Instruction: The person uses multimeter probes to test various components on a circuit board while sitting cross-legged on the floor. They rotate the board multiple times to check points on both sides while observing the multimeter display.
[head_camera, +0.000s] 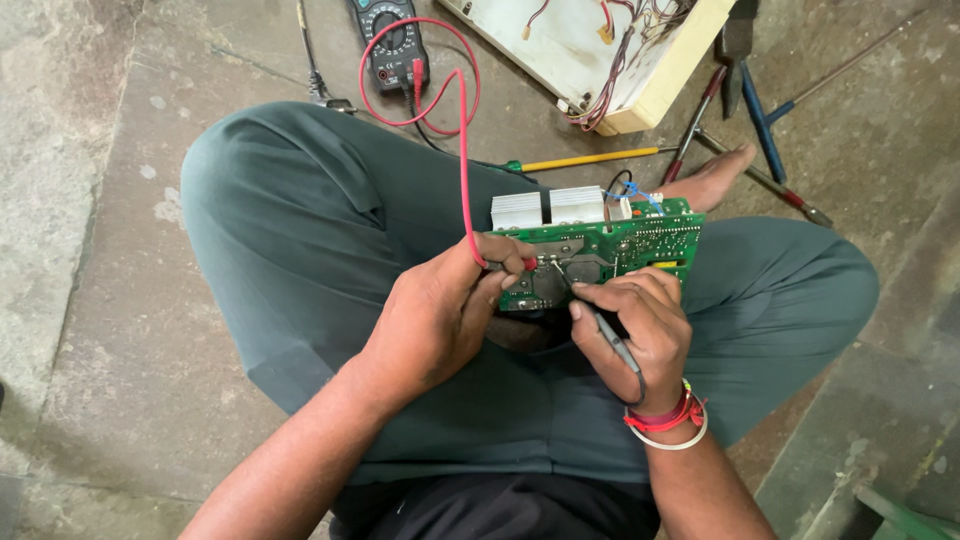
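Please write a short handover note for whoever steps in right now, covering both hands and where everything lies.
Left hand: pinches the red probe against the green circuit board.
Right hand: holds the black probe, tip on the same board.
Board: rests on the lap, solder side up, heat sinks on its far edge.
Multimeter: on the floor ahead, red lead running to it.
Open casing and screwdrivers lie beyond the knees.
Done: both probes placed. Left: the meter's display cannot be made out from here.

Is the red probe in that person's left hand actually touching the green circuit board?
Touching. In the head view, the left hand holds the red probe with its tip pressed onto the green circuit board; no gap shows between tip and board.
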